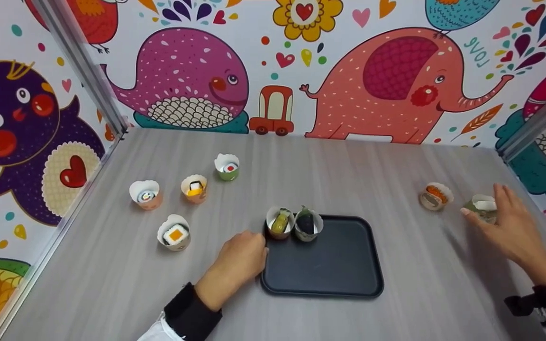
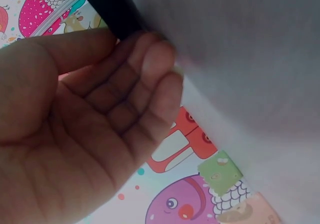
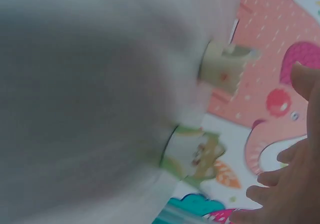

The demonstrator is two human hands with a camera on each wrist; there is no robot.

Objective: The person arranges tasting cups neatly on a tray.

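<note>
On my feed the left hand (image 1: 242, 254) pinches the left edge of the tray (image 1: 325, 265) while the right hand (image 1: 513, 226), fingers spread, is beside the far-right green cup (image 1: 484, 210), which I fear a careless brush could topple.

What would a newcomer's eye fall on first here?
Probably the coral elephant and purple whale printed on the back wall. The left hand grips the left edge of a dark tray, with two paper cups at its far left corner. The right hand hovers near a green-patterned paper cup at the right of the table.
</note>
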